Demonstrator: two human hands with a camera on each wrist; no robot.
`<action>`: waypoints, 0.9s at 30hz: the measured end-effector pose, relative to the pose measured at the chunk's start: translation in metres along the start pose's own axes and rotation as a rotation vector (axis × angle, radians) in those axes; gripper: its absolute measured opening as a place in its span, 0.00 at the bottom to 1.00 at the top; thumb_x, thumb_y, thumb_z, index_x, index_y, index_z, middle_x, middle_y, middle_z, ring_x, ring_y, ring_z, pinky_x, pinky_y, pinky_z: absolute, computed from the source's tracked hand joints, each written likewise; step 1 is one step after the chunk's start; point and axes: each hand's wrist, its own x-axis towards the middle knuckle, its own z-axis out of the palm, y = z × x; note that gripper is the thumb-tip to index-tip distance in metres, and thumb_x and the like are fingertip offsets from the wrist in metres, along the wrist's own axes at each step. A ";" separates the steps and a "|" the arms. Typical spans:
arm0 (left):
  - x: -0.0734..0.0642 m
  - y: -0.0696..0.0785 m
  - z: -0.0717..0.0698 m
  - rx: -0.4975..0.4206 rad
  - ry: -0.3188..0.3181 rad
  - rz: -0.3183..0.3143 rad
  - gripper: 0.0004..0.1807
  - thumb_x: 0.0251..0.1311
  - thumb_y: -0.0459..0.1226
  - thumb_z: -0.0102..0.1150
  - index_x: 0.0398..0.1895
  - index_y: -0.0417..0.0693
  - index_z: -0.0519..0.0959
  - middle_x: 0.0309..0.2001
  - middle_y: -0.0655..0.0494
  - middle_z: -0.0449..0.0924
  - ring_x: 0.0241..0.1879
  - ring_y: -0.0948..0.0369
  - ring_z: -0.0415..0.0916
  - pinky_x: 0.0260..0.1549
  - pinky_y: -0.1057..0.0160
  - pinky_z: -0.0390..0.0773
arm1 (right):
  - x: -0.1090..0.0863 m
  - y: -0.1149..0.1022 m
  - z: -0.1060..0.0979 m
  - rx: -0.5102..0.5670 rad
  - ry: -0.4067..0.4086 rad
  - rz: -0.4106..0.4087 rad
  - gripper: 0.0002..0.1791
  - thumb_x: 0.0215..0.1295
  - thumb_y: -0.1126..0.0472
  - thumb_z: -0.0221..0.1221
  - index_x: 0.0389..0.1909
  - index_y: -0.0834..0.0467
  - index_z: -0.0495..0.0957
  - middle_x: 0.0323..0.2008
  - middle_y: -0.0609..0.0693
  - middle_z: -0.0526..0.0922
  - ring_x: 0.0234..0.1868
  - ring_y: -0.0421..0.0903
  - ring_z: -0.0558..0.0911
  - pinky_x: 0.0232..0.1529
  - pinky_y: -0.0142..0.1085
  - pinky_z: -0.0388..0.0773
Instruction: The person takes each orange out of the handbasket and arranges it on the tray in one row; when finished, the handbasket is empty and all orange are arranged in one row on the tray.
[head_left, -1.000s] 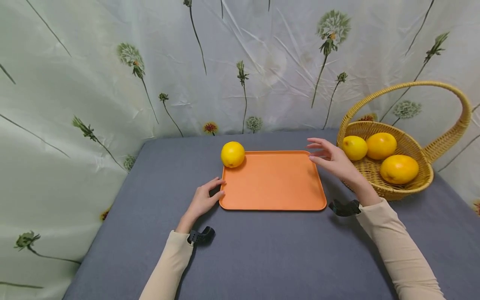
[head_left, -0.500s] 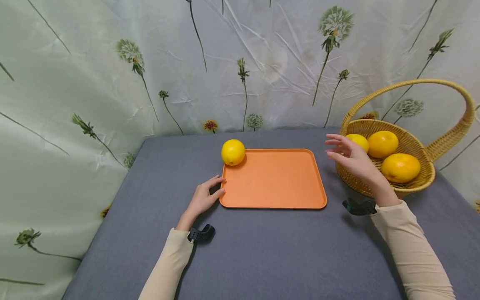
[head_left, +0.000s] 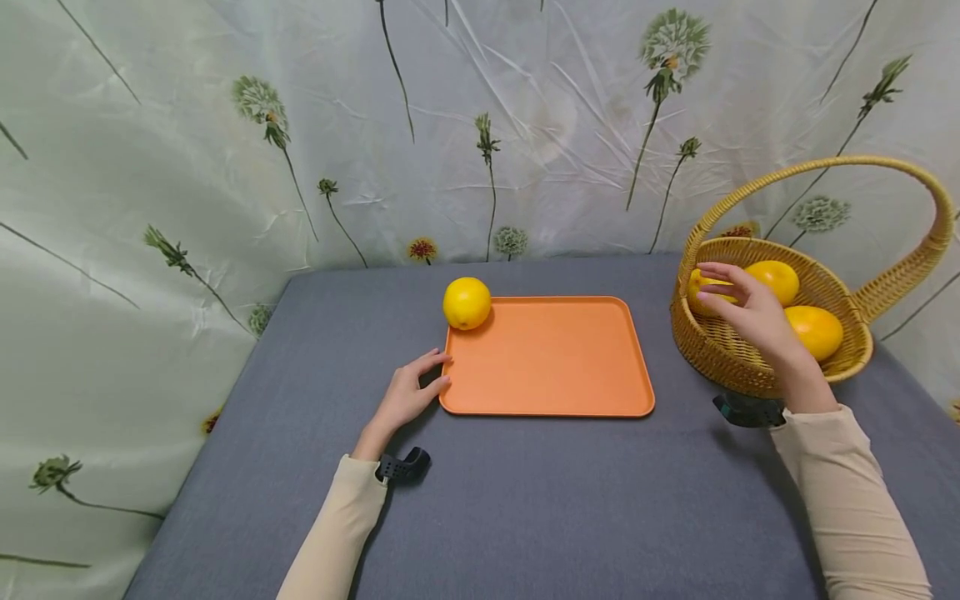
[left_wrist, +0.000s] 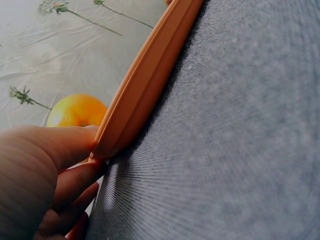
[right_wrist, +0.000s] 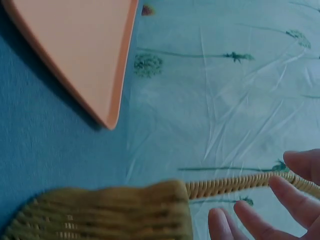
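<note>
My left hand (head_left: 405, 393) rests at the left end of the orange tray (head_left: 551, 358), with thumb and index fingertip right at the rim. In the left wrist view the thumb (left_wrist: 72, 142) overlaps the tray's corner. A round yellow-orange citrus fruit (head_left: 467, 303) sits in the tray's back left corner. My right hand (head_left: 757, 321) is over the wicker basket (head_left: 723, 367), fingers spread and nothing between them. Its fingertips overlap a yellow citrus fruit (head_left: 697, 292) inside. Two more citrus fruits, one behind (head_left: 776, 279) and one nearer (head_left: 817, 332), are partly hidden by the hand.
The basket's tall handle (head_left: 832, 162) arches above its opening, behind the right hand. Grey cloth (head_left: 547, 500) covers the table. A pale curtain (head_left: 420, 192) with a dandelion print hangs along the back and left side.
My right hand has moved rightward from the tray's back right corner to above the basket. My left hand has stayed at the tray's rim, and the fruit on the tray has not moved.
</note>
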 end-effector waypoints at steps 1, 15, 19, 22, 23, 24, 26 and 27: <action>0.000 0.000 0.000 0.000 -0.002 -0.002 0.22 0.61 0.38 0.57 0.58 0.45 0.74 0.66 0.42 0.67 0.68 0.48 0.62 0.67 0.45 0.60 | 0.001 0.001 -0.002 -0.010 0.009 0.017 0.26 0.68 0.56 0.51 0.67 0.54 0.62 0.53 0.30 0.69 0.47 0.22 0.68 0.40 0.14 0.70; 0.000 0.001 0.001 0.009 0.005 0.007 0.21 0.60 0.38 0.58 0.58 0.45 0.75 0.65 0.41 0.68 0.68 0.47 0.63 0.67 0.45 0.61 | 0.013 0.010 -0.011 -0.061 0.029 0.206 0.37 0.69 0.47 0.48 0.72 0.58 0.49 0.73 0.66 0.45 0.71 0.69 0.49 0.62 0.62 0.56; 0.000 0.001 0.001 0.005 0.002 0.006 0.21 0.61 0.38 0.57 0.58 0.45 0.75 0.65 0.41 0.68 0.68 0.47 0.62 0.67 0.45 0.61 | 0.019 0.016 -0.013 -0.063 0.013 0.242 0.38 0.69 0.47 0.46 0.74 0.58 0.44 0.73 0.67 0.41 0.71 0.71 0.45 0.63 0.65 0.53; 0.001 0.001 0.001 0.000 0.002 0.005 0.21 0.61 0.38 0.57 0.58 0.45 0.75 0.65 0.41 0.68 0.68 0.47 0.62 0.67 0.45 0.60 | 0.025 0.020 -0.017 -0.046 -0.035 0.279 0.42 0.69 0.45 0.46 0.74 0.56 0.37 0.74 0.65 0.33 0.72 0.70 0.41 0.66 0.65 0.49; 0.001 0.001 0.001 0.000 0.001 0.004 0.21 0.61 0.38 0.57 0.58 0.45 0.75 0.65 0.41 0.67 0.68 0.48 0.62 0.67 0.45 0.60 | 0.026 0.021 -0.017 -0.042 -0.054 0.292 0.43 0.69 0.45 0.46 0.74 0.56 0.34 0.74 0.64 0.31 0.72 0.70 0.39 0.67 0.65 0.47; 0.000 0.001 0.000 -0.002 0.000 0.002 0.21 0.61 0.38 0.57 0.58 0.45 0.75 0.66 0.41 0.67 0.68 0.48 0.62 0.67 0.45 0.60 | 0.028 0.022 -0.018 -0.041 -0.069 0.298 0.44 0.69 0.45 0.46 0.74 0.56 0.32 0.74 0.63 0.29 0.73 0.69 0.37 0.68 0.65 0.46; 0.000 0.001 0.000 -0.003 -0.002 -0.003 0.22 0.60 0.38 0.58 0.58 0.45 0.74 0.66 0.42 0.67 0.68 0.48 0.62 0.67 0.45 0.60 | 0.032 0.024 -0.019 -0.031 -0.095 0.299 0.45 0.69 0.46 0.46 0.74 0.56 0.28 0.74 0.61 0.26 0.73 0.67 0.33 0.69 0.64 0.41; 0.000 0.001 0.000 -0.006 -0.002 -0.005 0.22 0.60 0.38 0.58 0.58 0.45 0.74 0.66 0.42 0.67 0.68 0.48 0.62 0.67 0.45 0.60 | 0.033 0.025 -0.018 -0.031 -0.103 0.299 0.46 0.69 0.47 0.46 0.73 0.56 0.26 0.74 0.60 0.25 0.73 0.65 0.32 0.70 0.63 0.40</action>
